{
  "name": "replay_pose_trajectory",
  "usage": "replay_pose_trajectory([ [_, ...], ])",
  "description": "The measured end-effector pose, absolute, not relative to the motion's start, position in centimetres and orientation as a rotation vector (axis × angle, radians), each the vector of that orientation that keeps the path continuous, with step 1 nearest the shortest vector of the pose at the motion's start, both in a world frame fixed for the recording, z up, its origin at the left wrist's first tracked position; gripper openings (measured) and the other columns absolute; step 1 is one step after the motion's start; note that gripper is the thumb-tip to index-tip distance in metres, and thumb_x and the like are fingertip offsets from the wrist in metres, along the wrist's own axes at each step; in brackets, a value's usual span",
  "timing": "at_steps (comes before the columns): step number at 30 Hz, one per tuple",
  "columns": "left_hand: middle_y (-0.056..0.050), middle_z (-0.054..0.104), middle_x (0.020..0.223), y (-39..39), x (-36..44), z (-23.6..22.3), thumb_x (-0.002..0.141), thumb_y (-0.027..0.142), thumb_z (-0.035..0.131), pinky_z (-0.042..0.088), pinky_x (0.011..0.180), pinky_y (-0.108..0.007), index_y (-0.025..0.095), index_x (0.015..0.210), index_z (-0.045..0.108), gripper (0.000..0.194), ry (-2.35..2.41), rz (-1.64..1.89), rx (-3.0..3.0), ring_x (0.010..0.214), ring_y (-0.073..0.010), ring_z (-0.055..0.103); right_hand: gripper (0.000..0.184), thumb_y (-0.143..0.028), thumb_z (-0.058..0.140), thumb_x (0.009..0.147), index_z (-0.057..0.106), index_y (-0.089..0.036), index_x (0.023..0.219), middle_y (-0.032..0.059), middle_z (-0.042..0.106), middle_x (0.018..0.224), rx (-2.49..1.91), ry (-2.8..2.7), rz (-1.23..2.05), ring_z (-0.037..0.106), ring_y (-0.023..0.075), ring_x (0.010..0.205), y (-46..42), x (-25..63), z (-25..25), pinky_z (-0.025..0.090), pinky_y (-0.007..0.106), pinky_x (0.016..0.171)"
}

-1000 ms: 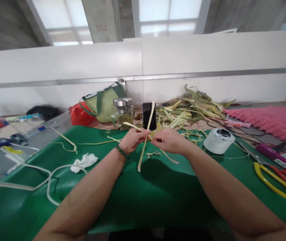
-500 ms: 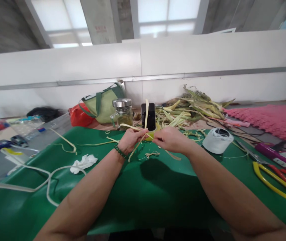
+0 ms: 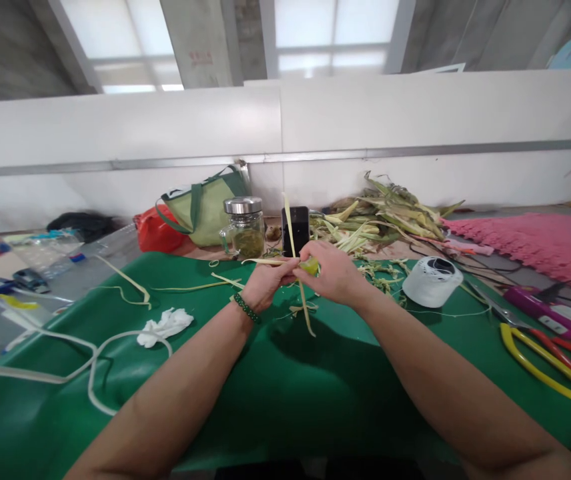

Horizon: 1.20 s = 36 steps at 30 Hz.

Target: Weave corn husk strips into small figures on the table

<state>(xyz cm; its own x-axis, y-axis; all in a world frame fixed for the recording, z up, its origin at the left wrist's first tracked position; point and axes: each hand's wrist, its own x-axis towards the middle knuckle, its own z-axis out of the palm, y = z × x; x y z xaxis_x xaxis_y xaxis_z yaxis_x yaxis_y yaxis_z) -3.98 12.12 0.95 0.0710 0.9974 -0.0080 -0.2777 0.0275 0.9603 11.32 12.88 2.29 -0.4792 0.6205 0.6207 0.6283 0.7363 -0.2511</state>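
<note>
Both my hands meet above the green cloth at mid-table. My left hand, with a dark bead bracelet on the wrist, pinches pale yellow leaf strips. My right hand is closed on the same strips where they cross, with a small green folded bit showing at its fingers. One strip stands upright above the hands, one points left, and one hangs down toward the cloth.
Behind the hands stand a glass jar with a metal lid and a black phone. A heap of green leaves lies back right, a white spool right, yellow-handled scissors far right, crumpled tissue left.
My hands have drawn close together and shifted slightly right. The strips were turned: the lower end that slanted left now hangs down to the right, and the upright strip leans left.
</note>
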Motion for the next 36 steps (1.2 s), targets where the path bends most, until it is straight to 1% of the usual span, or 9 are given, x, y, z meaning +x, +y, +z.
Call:
replay_pose_trajectory([
  [2, -0.002, 0.068, 0.066, 12.1, -4.0, 1.0, 0.059, 0.025, 0.079, 0.051, 0.064, -0.022, 0.011, 0.069, 0.066, 0.021, 0.977, 1.282, 1.036, 0.062, -0.0107, 0.063, 0.01, -0.028, 0.054, 0.08, 0.053, -0.018, 0.084, 0.0056, 0.06, 0.083, -0.935, -2.243, 0.064, 0.055, 0.0189, 0.078, 12.8, 11.0, 2.0, 0.04, 0.028, 0.069],
  [6, -0.001, 0.066, 0.061, 11.7, -4.0, 1.3, 0.055, 0.035, 0.081, 0.049, 0.059, -0.021, 0.012, 0.065, 0.06, 0.033, 0.998, 1.333, 1.102, 0.059, -0.0112, 0.062, 0.007, -0.024, 0.051, 0.083, 0.054, -0.019, 0.088, 0.0032, 0.058, 0.085, -0.874, -2.244, 0.172, 0.054, 0.0148, 0.074, 13.1, 11.0, 1.7, 0.04, 0.024, 0.067],
  [11, -0.004, 0.067, 0.062, 11.3, -4.0, 1.8, 0.064, 0.051, 0.071, 0.049, 0.063, -0.026, 0.012, 0.067, 0.063, 0.04, 0.981, 1.288, 1.286, 0.061, -0.0146, 0.063, 0.009, -0.014, 0.052, 0.074, 0.053, -0.019, 0.081, 0.001, 0.054, 0.077, -0.802, -2.189, 0.143, 0.051, 0.0134, 0.067, 13.4, 11.0, 1.6, 0.04, 0.024, 0.063],
  [13, -0.005, 0.067, 0.061, 11.3, -4.1, 1.9, 0.067, 0.053, 0.067, 0.048, 0.063, -0.027, 0.012, 0.064, 0.064, 0.042, 1.009, 1.285, 1.374, 0.061, -0.0152, 0.062, 0.008, -0.014, 0.052, 0.073, 0.053, -0.019, 0.078, 0.0006, 0.053, 0.073, -0.773, -2.177, 0.114, 0.051, 0.0135, 0.065, 13.4, 11.0, 1.5, 0.039, 0.023, 0.061],
  [16, -0.003, 0.064, 0.06, 11.4, -4.3, 1.8, 0.069, 0.049, 0.065, 0.044, 0.058, -0.024, 0.012, 0.058, 0.062, 0.038, 1.098, 1.398, 1.548, 0.059, -0.0133, 0.057, 0.005, -0.015, 0.05, 0.074, 0.053, -0.019, 0.075, 0.0013, 0.054, 0.072, -0.743, -2.146, 0.055, 0.051, 0.0132, 0.064, 13.3, 10.9, 1.4, 0.039, 0.023, 0.061],
  [21, 0.003, 0.049, 0.045, 11.3, -4.6, 2.0, 0.071, 0.039, 0.063, 0.029, 0.045, -0.021, 0.015, 0.054, 0.058, 0.03, 1.177, 1.51, 1.677, 0.045, -0.0083, 0.041, 0.006, -0.015, 0.049, 0.074, 0.053, -0.019, 0.072, -0.0022, 0.054, 0.063, -0.719, -2.08, 0.07, 0.05, 0.0099, 0.054, 12.9, 10.8, 1.3, 0.038, 0.02, 0.057],
  [25, 0.002, 0.052, 0.047, 10.8, -4.6, 2.5, 0.072, 0.035, 0.062, 0.033, 0.048, -0.022, 0.015, 0.054, 0.058, 0.028, 1.171, 1.489, 1.658, 0.047, -0.0092, 0.044, 0.008, -0.014, 0.049, 0.072, 0.052, -0.019, 0.066, -0.0019, 0.053, 0.059, -0.717, -2.062, 0.001, 0.049, 0.0102, 0.055, 12.7, 10.7, 1.2, 0.037, 0.02, 0.056],
  [31, 0.003, 0.051, 0.048, 10.7, -4.7, 2.7, 0.074, 0.032, 0.061, 0.036, 0.05, -0.022, 0.016, 0.055, 0.057, 0.025, 1.183, 1.517, 1.672, 0.05, -0.0102, 0.048, 0.01, -0.013, 0.046, 0.071, 0.049, -0.019, 0.064, -0.0007, 0.054, 0.06, -0.711, -2.073, -0.089, 0.049, 0.0109, 0.057, 12.7, 10.7, 1.1, 0.037, 0.021, 0.057],
  [36, 0.002, 0.054, 0.05, 11.0, -4.8, 2.4, 0.073, 0.033, 0.061, 0.038, 0.052, -0.023, 0.016, 0.057, 0.057, 0.024, 1.208, 1.582, 1.704, 0.054, -0.0119, 0.052, 0.01, -0.013, 0.046, 0.069, 0.05, -0.019, 0.063, -0.0014, 0.052, 0.059, -0.742, -2.079, -0.077, 0.047, 0.0104, 0.055, 12.8, 10.8, 1.1, 0.036, 0.021, 0.056],
])
